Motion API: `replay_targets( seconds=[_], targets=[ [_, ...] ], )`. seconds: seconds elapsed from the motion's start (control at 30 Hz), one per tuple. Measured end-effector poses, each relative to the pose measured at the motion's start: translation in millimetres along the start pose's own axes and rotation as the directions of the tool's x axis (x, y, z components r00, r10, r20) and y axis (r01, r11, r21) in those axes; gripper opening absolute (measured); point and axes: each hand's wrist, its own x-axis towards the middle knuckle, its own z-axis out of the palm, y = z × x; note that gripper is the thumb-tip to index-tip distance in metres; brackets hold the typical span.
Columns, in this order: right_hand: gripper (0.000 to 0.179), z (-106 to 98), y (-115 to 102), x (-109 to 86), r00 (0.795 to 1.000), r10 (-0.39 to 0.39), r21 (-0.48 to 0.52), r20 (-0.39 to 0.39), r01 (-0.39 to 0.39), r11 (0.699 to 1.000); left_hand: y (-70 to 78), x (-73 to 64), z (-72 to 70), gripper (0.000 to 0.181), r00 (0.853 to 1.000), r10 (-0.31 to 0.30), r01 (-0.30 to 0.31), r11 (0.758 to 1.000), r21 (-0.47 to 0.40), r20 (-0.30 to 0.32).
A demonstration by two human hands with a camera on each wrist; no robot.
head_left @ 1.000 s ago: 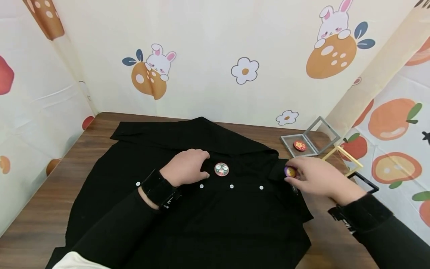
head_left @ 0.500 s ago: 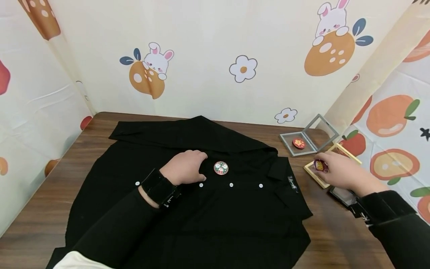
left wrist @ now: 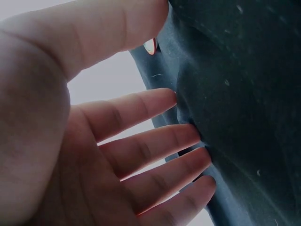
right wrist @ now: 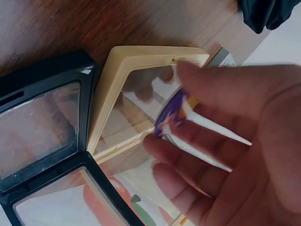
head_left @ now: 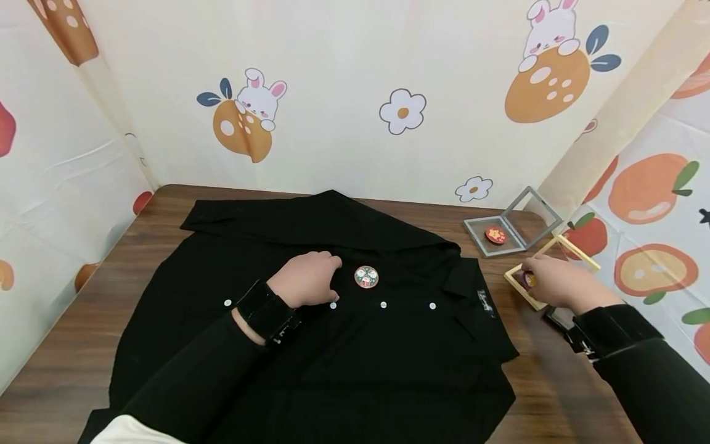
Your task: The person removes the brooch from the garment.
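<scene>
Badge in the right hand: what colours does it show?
Mainly purple, with some orange-yellow; the badge shows best in the right wrist view.

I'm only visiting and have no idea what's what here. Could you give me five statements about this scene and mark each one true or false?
1. The right hand holds a purple badge. True.
2. The left hand is on the yellow case. False: the left hand is on the black shirt.
3. A red badge lies in the grey case. True.
4. The yellow case is shut. False: the yellow case stands open.
5. A red-rimmed round badge is on the black shirt. True.
</scene>
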Motion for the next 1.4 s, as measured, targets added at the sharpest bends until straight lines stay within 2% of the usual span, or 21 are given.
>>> replay_targets(
  seconds=[0.4, 0.53, 0.73, 0.97, 1.4],
  targets=[
    [0.019, 1, 4, 3.8, 1.0, 0.016, -0.039, 0.025, -0.015, 0.999, -0.7, 1.7, -1.1, 0.057, 1.0, 0.012, -0.012, 1.0, 0.015, 0.004],
    [0.018, 0, 5, 4.1, 0.999, 0.017, -0.019, 0.038, -0.016, 1.0, -1.2, 1.9, -0.9, 0.057, 1.0, 0.013, -0.013, 1.0, 0.015, 0.0],
    [0.032, 1, 9, 4.5, 0.998, 0.033, 0.011, 0.05, -0.034, 0.999, -1.6, 2.5, -0.3, 0.055, 1.0, 0.021, -0.021, 1.0, -0.003, -0.004],
    [0.019, -1, 8, 8.4, 1.0, -0.014, 0.037, 0.024, 0.013, 0.999, -4.9, 0.6, 0.6, 0.055, 1.0, 0.008, -0.008, 1.0, 0.008, -0.01],
    [0.023, -1, 13, 11.7, 1.0, 0.007, 0.049, 0.01, -0.007, 0.999, -6.6, 4.9, -1.1, 0.044, 0.999, 0.024, -0.023, 1.0, 0.016, -0.021]
  ],
)
